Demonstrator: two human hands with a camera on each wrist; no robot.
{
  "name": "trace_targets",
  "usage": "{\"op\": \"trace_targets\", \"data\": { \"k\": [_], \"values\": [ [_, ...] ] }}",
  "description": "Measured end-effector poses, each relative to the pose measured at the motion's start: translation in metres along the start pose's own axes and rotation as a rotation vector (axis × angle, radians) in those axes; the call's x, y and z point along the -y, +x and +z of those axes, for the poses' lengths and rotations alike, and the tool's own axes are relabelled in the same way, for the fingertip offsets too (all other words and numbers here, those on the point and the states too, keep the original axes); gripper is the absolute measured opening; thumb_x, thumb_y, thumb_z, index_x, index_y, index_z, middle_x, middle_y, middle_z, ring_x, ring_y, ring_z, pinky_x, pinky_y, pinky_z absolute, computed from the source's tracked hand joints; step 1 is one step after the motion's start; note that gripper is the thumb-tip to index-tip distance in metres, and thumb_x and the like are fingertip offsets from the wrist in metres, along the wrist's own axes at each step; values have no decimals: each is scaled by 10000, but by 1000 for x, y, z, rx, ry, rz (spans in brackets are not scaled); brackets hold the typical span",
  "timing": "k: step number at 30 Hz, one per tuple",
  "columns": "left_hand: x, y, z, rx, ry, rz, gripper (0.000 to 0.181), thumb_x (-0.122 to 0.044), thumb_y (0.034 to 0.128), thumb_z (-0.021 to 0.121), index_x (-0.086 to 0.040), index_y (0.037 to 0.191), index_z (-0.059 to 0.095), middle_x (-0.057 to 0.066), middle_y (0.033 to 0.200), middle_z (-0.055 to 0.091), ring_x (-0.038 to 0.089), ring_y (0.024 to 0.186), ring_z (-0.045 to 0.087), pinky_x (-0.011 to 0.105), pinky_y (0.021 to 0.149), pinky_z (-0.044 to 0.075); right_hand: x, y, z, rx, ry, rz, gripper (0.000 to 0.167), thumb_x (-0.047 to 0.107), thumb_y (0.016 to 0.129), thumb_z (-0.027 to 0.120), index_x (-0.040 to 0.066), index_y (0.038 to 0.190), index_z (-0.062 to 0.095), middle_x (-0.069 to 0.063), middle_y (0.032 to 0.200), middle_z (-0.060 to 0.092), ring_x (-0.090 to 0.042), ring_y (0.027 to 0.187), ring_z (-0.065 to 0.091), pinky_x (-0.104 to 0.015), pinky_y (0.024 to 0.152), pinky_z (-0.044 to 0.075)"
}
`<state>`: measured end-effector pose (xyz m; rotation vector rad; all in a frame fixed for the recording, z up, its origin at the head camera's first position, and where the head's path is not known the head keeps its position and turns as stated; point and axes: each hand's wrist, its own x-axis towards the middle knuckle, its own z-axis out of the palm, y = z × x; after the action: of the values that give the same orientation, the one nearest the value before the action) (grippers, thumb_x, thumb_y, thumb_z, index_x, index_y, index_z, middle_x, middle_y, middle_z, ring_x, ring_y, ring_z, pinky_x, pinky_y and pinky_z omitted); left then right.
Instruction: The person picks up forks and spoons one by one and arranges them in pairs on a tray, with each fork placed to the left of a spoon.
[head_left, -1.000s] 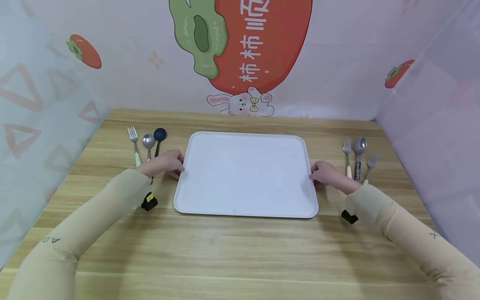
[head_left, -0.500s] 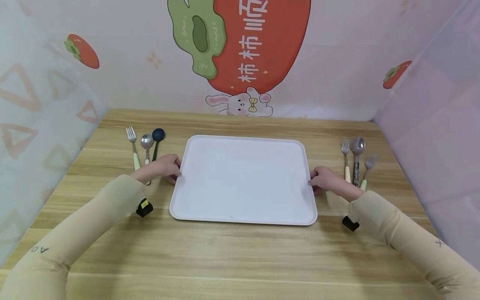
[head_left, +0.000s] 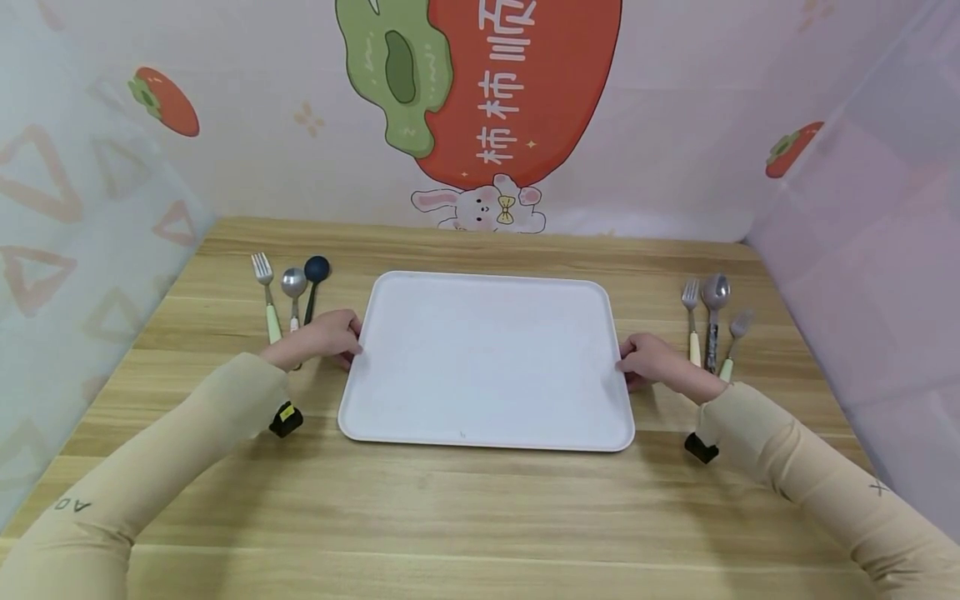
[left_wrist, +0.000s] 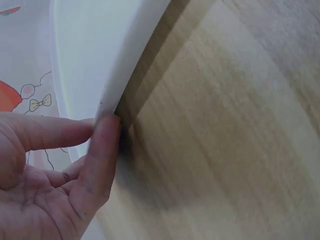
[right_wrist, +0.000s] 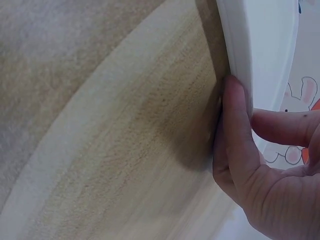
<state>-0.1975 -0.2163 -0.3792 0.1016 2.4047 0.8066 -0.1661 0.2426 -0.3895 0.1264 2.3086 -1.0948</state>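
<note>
A white rectangular tray (head_left: pixel 487 358) with rounded corners lies in the middle of the wooden table in the head view. My left hand (head_left: pixel 333 335) pinches its left short edge, thumb on the inner side and fingers against the outer side, as the left wrist view shows with the tray rim (left_wrist: pixel 125 65). At the opposite short edge my right hand (head_left: pixel 651 360) pinches the rim in the same way; in the right wrist view its thumb is inside the tray wall (right_wrist: pixel 237 45) and the fingers lie along the outside.
Left of the tray are a fork (head_left: pixel 266 287), a metal spoon (head_left: pixel 293 283) and a black spoon (head_left: pixel 317 270), their handles partly behind my left arm. To the right lie a fork (head_left: pixel 692 308), a larger spoon (head_left: pixel 715 300) and a small fork (head_left: pixel 738 327). A patterned backdrop (head_left: pixel 660 125) stands behind the table (head_left: pixel 480 517).
Over the first half second the tray came slightly toward me, with both hands holding its edges. Since then it has stayed nearly still.
</note>
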Motion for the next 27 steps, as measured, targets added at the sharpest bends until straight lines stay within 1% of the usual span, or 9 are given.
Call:
{"op": "trace_targets", "data": {
  "k": [4, 7, 11, 13, 14, 16, 19, 24, 27],
  "values": [
    [0, -2, -3, 4, 107, 74, 267, -36, 834, 551, 121, 1036, 474, 159, 833, 571, 163, 668, 599, 277, 606, 540, -2, 1, -1, 1, 10, 4, 174, -34, 839, 489, -143, 969, 446, -140, 802, 523, -116, 598, 565, -283, 579, 561],
    [2, -3, -6, 13, 194, 122, 250, -81, 860, 543, 97, 1030, 504, 152, 851, 596, 184, 708, 594, 278, 620, 510, -3, 2, -1, -2, 13, 5, 173, -31, 840, 490, -140, 968, 447, -138, 805, 522, -112, 595, 566, -281, 576, 561],
    [3, -5, -9, 19, 341, 193, 249, -109, 877, 543, 67, 1052, 538, 190, 986, 620, 269, 868, 602, 333, 706, 508, -3, 3, 0, -6, 2, 1, 182, -25, 839, 496, -143, 971, 451, -145, 805, 526, -111, 592, 568, -281, 571, 560],
    [4, -6, -11, 18, 417, 226, 242, -113, 880, 548, 54, 1054, 551, 198, 1017, 620, 285, 908, 592, 357, 731, 503, -3, 4, 1, -8, -8, 1, 188, -23, 840, 497, -144, 976, 452, -151, 811, 527, -114, 599, 568, -284, 574, 561],
    [4, -6, -12, 16, 456, 242, 237, -119, 879, 553, 46, 1049, 557, 189, 1008, 623, 276, 897, 588, 359, 729, 498, -3, 4, 1, -10, -15, 3, 190, -21, 841, 499, -142, 979, 453, -154, 817, 527, -118, 605, 566, -283, 575, 561],
    [5, -7, -13, 16, 527, 270, 222, -118, 879, 552, 35, 1039, 565, 141, 941, 629, 225, 812, 574, 340, 695, 485, -2, 4, 1, -12, -28, 5, 195, -16, 843, 504, -140, 985, 455, -160, 830, 527, -124, 617, 567, -283, 579, 561],
    [5, -8, -15, 12, 599, 304, 183, -109, 881, 546, 23, 1005, 572, 57, 802, 591, 157, 670, 492, 292, 606, 442, -1, 4, 1, -14, -40, 7, 194, -11, 845, 511, -138, 982, 457, -165, 836, 526, -128, 624, 567, -281, 580, 560],
    [1, -15, -19, -33, 694, 356, 58, -73, 874, 528, -20, 870, 551, 25, 708, 520, 146, 612, 441, 267, 537, 393, -2, 4, 0, -7, -40, 10, 188, -12, 847, 502, -136, 981, 457, -158, 826, 524, -124, 615, 565, -281, 575, 559],
    [0, -17, -23, -65, 762, 378, 57, -51, 867, 517, -42, 811, 519, 27, 679, 503, 149, 595, 435, 273, 521, 398, -2, 4, -1, -5, -41, 13, 187, -10, 849, 493, -134, 983, 457, -153, 824, 523, -122, 612, 563, -281, 575, 559]
  ]
}}
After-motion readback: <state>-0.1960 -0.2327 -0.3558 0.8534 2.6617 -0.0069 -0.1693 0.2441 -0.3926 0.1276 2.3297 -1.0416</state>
